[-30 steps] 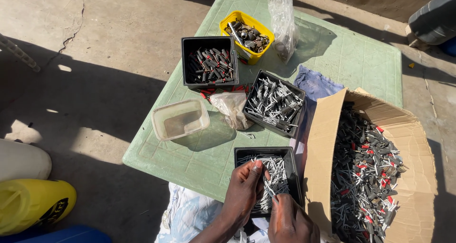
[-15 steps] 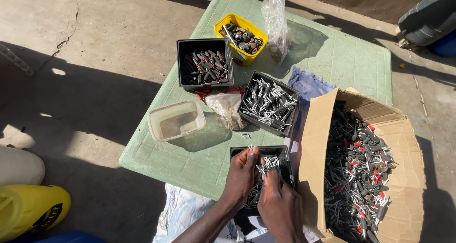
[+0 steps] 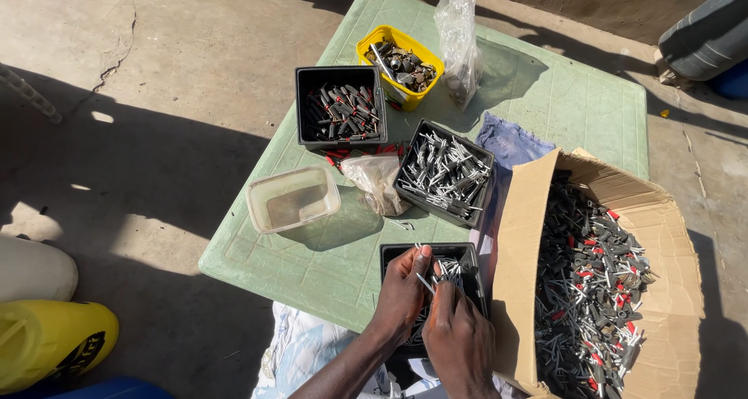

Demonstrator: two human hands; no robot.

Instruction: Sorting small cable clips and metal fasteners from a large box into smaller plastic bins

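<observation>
small metal pin (image 3: 425, 282), apparently pinched by left hand (image 3: 403, 288) and right hand (image 3: 458, 333), over black tray (image 3: 467, 252)

On the green tabletop (image 3: 545, 103) stand a yellow tub (image 3: 378, 44) of dark metal bits, a black tray (image 3: 305, 83) of red-and-black pieces, and another black tray (image 3: 483, 153) of silvery parts. An empty clear plastic container (image 3: 292, 199) sits near a crumpled plastic bag (image 3: 374, 177). A cardboard box (image 3: 518, 235) at the right holds mixed grey, red and silver pieces, and a yellow jerrycan (image 3: 47, 344) lies on the concrete floor (image 3: 171, 48).
</observation>
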